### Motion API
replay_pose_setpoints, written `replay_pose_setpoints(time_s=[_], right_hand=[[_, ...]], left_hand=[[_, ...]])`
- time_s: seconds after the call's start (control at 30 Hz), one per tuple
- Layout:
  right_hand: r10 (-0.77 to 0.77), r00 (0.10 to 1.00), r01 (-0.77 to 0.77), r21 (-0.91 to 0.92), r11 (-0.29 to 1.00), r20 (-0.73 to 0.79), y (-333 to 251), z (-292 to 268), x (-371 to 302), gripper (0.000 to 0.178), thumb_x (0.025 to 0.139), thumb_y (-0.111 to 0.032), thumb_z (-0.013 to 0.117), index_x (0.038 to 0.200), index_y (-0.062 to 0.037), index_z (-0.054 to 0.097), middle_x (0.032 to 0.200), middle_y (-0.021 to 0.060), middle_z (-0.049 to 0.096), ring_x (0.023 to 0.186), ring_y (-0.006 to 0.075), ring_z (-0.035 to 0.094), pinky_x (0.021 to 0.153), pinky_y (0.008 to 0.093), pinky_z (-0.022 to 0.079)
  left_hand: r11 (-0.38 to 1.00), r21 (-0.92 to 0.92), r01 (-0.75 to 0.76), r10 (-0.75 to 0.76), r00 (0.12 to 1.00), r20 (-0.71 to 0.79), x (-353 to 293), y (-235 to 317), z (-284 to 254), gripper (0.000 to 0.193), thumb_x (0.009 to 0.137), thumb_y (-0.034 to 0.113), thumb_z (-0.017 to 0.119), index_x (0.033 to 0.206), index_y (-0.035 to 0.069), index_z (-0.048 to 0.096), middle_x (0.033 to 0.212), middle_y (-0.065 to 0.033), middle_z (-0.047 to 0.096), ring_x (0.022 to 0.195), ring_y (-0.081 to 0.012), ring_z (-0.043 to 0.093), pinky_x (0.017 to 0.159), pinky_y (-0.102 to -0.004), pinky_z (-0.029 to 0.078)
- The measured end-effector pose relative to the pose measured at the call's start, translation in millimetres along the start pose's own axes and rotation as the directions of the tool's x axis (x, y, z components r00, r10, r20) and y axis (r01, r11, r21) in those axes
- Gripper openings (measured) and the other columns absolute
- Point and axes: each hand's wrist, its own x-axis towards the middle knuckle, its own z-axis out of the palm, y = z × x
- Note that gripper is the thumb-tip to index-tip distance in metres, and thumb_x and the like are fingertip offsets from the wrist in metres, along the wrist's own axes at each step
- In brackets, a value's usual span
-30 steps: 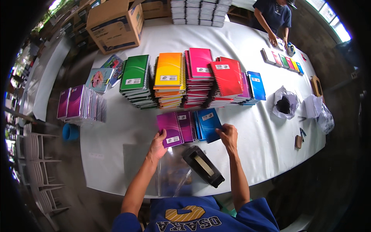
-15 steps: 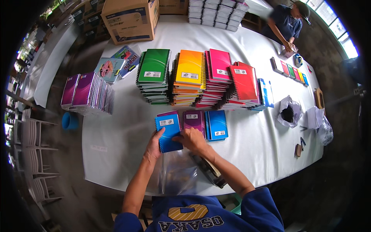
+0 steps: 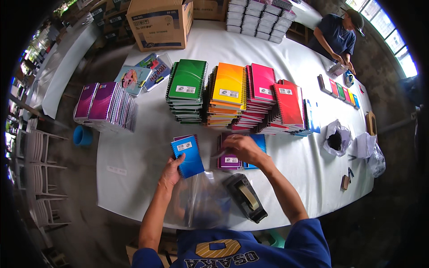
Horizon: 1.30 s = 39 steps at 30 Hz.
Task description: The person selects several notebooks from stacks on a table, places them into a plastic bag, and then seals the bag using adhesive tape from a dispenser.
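In my left hand is a blue spiral notebook, thumb on its cover, with a purple one showing just behind its upper edge. My right hand bends over the short pile of purple notebooks, its fingers closed at the left edge of a purple notebook; motion blur softens that edge. Partly hidden behind this hand and wrist lies a blue notebook pile. Clear plastic sleeves lie nearest my body, beside a black tape dispenser.
Tall stacks of green, yellow, pink and red notebooks stand beyond my hands. Purple notebooks are piled at left, near a carton. A co-worker handles something at the far right.
My right hand has left the blue notebook and moved right onto the purple pile. My left hand has carried the blue notebook slightly left. The tape dispenser shows more fully.
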Motion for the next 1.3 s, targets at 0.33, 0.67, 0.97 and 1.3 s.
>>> replay_pose_setpoints(time_s=[0.33, 0.67, 0.97, 1.3], right_hand=[[0.489, 0.688, -0.56, 0.037, 0.828, -0.537, -45.3, -20.7, -46.7, 0.036, 0.076, -0.019, 0.077, 0.101, -0.0003, 0.059, 0.103, 0.0156, 0.06, 0.094, 0.0343, 0.062, 0.079, 0.0401, 0.051], [0.009, 0.618, -0.506, -0.389, 0.77, -0.786, -15.9, -97.7, -85.6, 0.041, 0.076, 0.008, 0.057, 0.114, -0.0044, 0.065, 0.116, 0.0119, 0.066, 0.111, 0.0266, 0.063, 0.1, 0.0419, 0.046], [-0.009, 0.87, -0.16, -0.3, 0.94, -0.492, -24.9, -63.1, -57.9, 0.021, 0.075, -0.013, 0.07, 0.095, -0.0053, 0.069, 0.125, 0.0113, 0.06, 0.112, 0.03, 0.057, 0.096, 0.0449, 0.045], [0.504, 0.452, -0.787, -0.063, 0.614, -0.736, 87.7, -135.3, 42.1, 0.044, 0.071, -0.031, 0.08, 0.089, 0.0067, 0.067, 0.126, 0.0249, 0.047, 0.119, 0.0368, 0.041, 0.089, 0.0516, 0.036]], left_hand=[[0.985, -0.064, 0.161, -0.131, 0.934, 0.333, -6.4, -4.8, 149.1, 0.056, 0.082, 0.033, 0.074, 0.126, 0.005, 0.054, 0.111, -0.0076, 0.065, 0.099, -0.0205, 0.065, 0.087, -0.036, 0.054], [0.967, -0.148, 0.208, -0.136, 0.912, 0.387, 26.9, -18.2, 198.8, 0.079, 0.088, 0.071, 0.039, 0.139, 0.011, 0.041, 0.125, -0.0048, 0.057, 0.112, -0.0174, 0.058, 0.093, -0.0364, 0.051], [0.917, -0.211, 0.338, -0.25, 0.901, 0.356, 24.7, -14.7, 181.2, 0.056, 0.088, 0.036, 0.065, 0.133, 0.006, 0.047, 0.125, -0.0107, 0.059, 0.114, -0.024, 0.058, 0.098, -0.0416, 0.047], [0.953, -0.236, 0.191, -0.136, 0.964, 0.23, 19.2, -1.7, 171.2, 0.051, 0.084, 0.019, 0.071, 0.129, 0.006, 0.051, 0.122, -0.0101, 0.062, 0.111, -0.0265, 0.06, 0.096, -0.0451, 0.049]])
